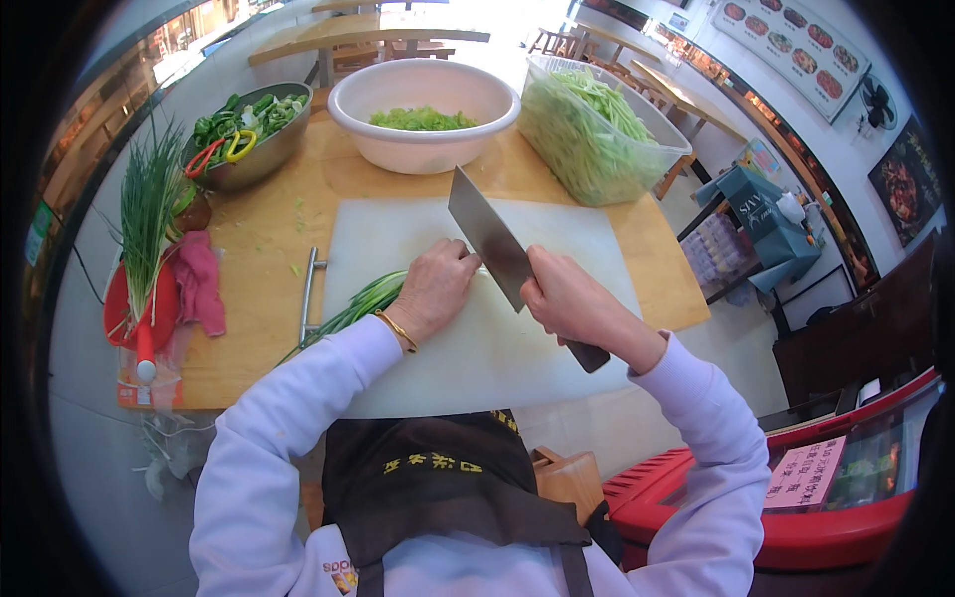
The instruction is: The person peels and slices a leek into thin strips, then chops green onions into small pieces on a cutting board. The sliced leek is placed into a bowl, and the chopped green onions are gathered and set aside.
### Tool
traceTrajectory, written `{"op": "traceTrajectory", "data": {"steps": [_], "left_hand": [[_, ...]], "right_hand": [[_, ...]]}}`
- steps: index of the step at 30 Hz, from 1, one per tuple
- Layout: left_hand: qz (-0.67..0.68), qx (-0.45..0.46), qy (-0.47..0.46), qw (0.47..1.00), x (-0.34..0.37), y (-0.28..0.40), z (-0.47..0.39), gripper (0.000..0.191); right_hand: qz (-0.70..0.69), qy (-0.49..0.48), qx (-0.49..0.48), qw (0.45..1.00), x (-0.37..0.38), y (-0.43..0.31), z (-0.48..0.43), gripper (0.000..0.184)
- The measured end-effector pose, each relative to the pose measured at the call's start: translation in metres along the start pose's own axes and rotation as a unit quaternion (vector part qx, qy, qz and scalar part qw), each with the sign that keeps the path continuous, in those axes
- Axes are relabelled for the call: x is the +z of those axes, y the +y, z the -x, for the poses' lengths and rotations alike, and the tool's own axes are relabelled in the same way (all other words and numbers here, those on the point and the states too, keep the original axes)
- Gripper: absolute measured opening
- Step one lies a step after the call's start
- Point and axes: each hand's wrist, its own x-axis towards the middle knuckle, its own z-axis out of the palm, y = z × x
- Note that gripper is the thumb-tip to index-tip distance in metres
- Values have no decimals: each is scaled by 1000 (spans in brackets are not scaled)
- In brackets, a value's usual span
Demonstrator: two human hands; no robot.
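Observation:
A white cutting board (477, 373) lies in front of me on the wooden table. My left hand (436, 287) is closed over a bunch of green onions (365, 300), whose green leaves trail off to the lower left across the board's edge. In my right hand (571, 298) is a cleaver (492, 242) with a dark handle, its blade tilted and close beside my left fingertips. The cut ends under the left fingers are mostly hidden. More green onions (145, 216) stand upright at the far left, over a red strainer or scoop (104, 302).
Behind the board stand a metal bowl of green peppers (257, 168), a white basin (424, 149) with chopped greens and a clear plastic tub (582, 164) of shredded green vegetable. A pink cloth (200, 283) lies at left. A metal handle (307, 291) borders the board's left side.

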Motion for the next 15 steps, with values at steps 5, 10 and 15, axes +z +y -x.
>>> {"op": "traceTrajectory", "data": {"steps": [5, 10, 15], "left_hand": [[8, -4, 15, 1000, 0, -2, 2, 11], [32, -13, 1, 999, -1, 0, -3, 7], [26, -19, -2, 999, -1, -4, -1, 7]], "right_hand": [[8, -18, 4, 1000, 12, 6, 2, 18], [-39, 49, -28, 998, 24, 18, -35, 15], [-39, 6, 6, 999, 2, 4, -27, 16]]}}
